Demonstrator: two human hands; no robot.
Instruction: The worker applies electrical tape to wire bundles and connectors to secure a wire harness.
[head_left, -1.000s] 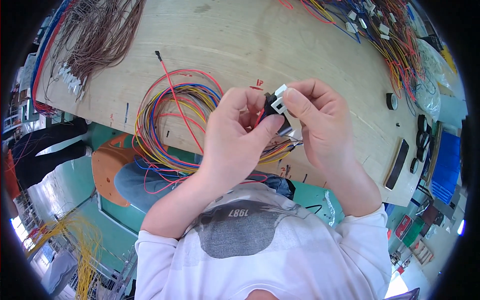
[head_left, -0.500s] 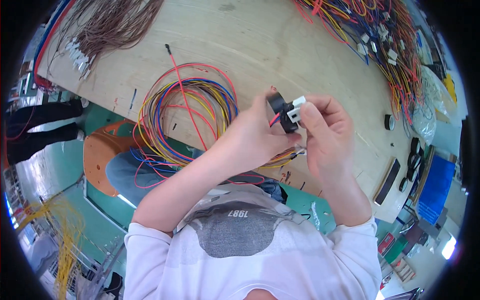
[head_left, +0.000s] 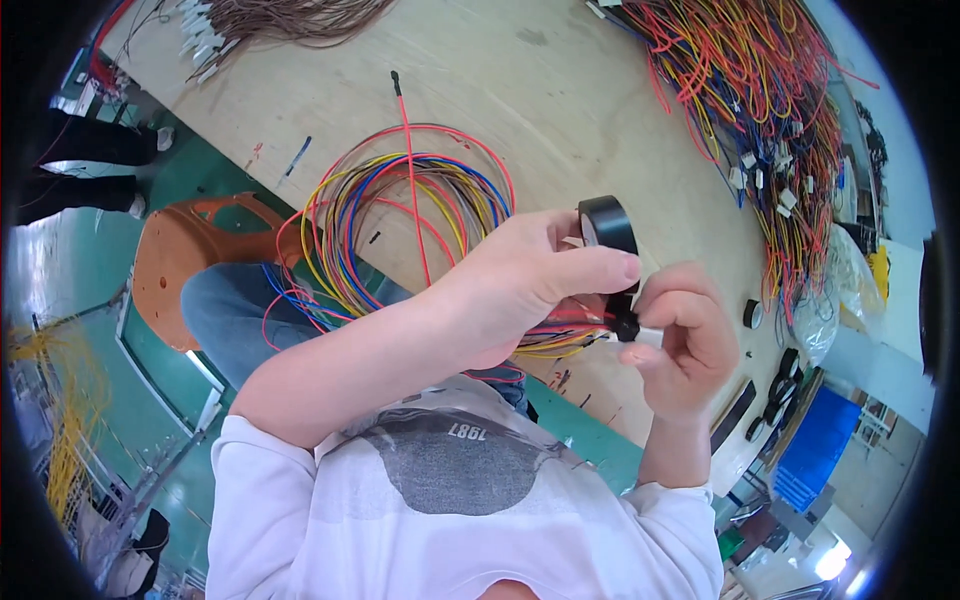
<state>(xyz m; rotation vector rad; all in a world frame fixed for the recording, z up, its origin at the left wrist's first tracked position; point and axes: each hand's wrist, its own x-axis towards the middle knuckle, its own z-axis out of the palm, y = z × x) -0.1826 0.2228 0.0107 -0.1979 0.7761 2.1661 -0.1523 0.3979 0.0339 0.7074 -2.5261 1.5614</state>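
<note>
My left hand (head_left: 535,275) grips a roll of black tape (head_left: 612,230), its thumb pointing right across the roll's lower part. Just right of it, my right hand (head_left: 692,345) is closed with thumb and fingers on a white plug connector (head_left: 649,337). Black tape (head_left: 625,326) sits around the wires behind this connector, below the roll. From there the wires run left under my left hand to a coil of red, yellow, blue and brown wires (head_left: 343,230) lying over the table edge. A red wire with a black end (head_left: 408,140) stretches away across the coil.
Bundles of coloured wires with white connectors (head_left: 770,110) lie at the far right of the wooden table (head_left: 560,110). Brown wires (head_left: 300,18) are at the far left. Several tape rolls (head_left: 780,395) lie at the right. An orange stool (head_left: 175,265) and another person's legs (head_left: 95,165) are at the left.
The tape roll has come up and over to the right in my left hand. My right hand has turned, and the connector now points right, lower than before. The view has shifted.
</note>
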